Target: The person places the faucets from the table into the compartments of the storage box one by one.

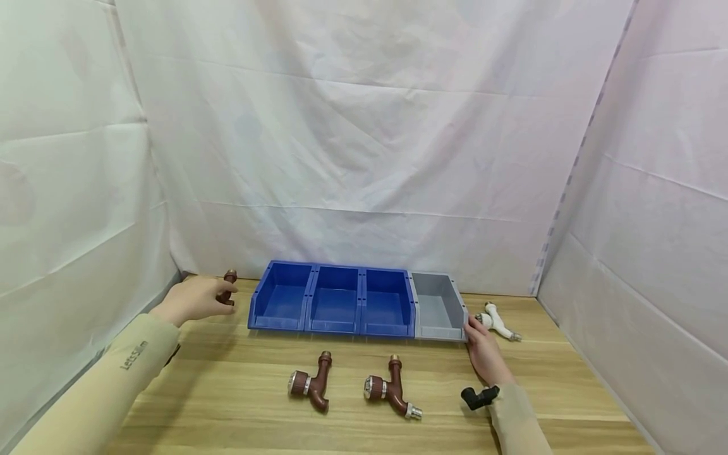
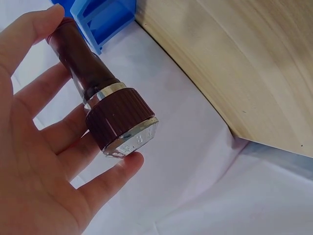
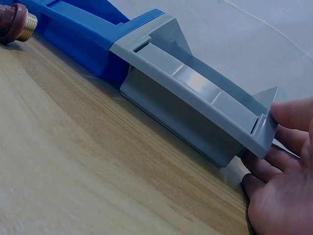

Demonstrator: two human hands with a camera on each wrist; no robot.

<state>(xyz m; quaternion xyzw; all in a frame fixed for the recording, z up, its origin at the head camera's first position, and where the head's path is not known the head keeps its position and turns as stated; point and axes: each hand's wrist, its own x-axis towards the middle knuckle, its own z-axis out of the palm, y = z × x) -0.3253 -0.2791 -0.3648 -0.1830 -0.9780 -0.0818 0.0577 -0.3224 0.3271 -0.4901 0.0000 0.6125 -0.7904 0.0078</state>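
Note:
My left hand (image 1: 196,298) grips a brown tap (image 2: 105,93) with a ribbed knob and a silver cap, left of the bins. In the left wrist view the thumb lies at one end and the little finger by the cap; part of the tap is hidden. My right hand (image 1: 485,349) holds the front right corner of the grey bin (image 1: 435,333), thumb at the rim and fingers curled below it in the right wrist view. A white tap (image 1: 498,321) lies just beyond that hand.
Three blue bins (image 1: 332,322) stand in a row, joined to the grey one. Two more brown taps, one plain-spouted (image 1: 320,382) and one with a metal nozzle (image 1: 394,388), lie in front on the wooden table (image 1: 256,417). White cloth (image 1: 364,158) hangs around the back and sides.

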